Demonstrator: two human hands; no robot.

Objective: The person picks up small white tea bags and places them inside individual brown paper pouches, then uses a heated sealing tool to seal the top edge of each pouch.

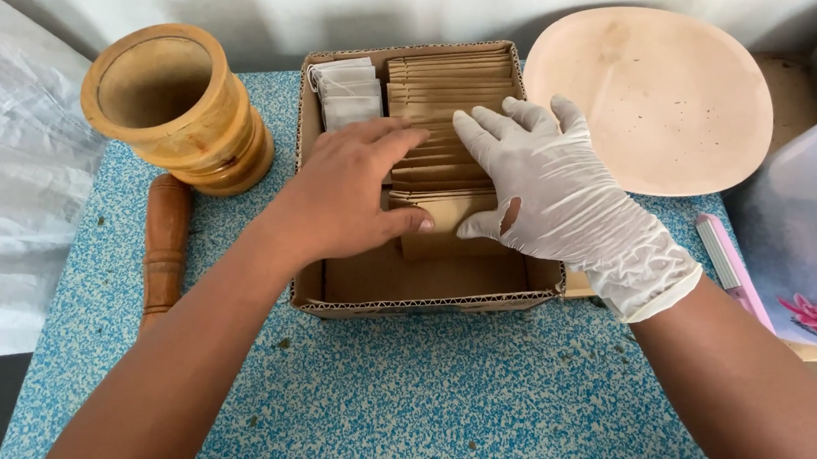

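Both hands are working inside an open cardboard box (pixel 423 302) that is sitting on a blue-and-white speckled table (pixel 435 404). The box is holding a row of flat brown paper packets (pixel 446 98) standing on edge, running from the far wall toward the near side, with a small stack of white packets (pixel 349 91) tucked into the far left corner. The near part of the box floor is showing bare. The bare left hand (pixel 343 201) is lying palm down on the left side of the brown row, fingers stretched forward and close together, the thumb pointing right and touching the nearest packet; its grip is flat and pressing rather than pinching anything. The right hand (pixel 550 196), wearing a white glove with a small tear near the thumb, is resting on the right side of the same row, its fingers spread loosely over the packet tops and the thumb reaching down toward the nearest packet; it is not closing around anything either. To the left of the box a wooden mortar (pixel 173 103) is standing upright, and a wooden pestle (pixel 166 246) is lying just in front of it. Behind the right hand a pale round plate (pixel 667 94) is resting, and a pink-and-white stick-like item (pixel 732 266) is lying to the right.
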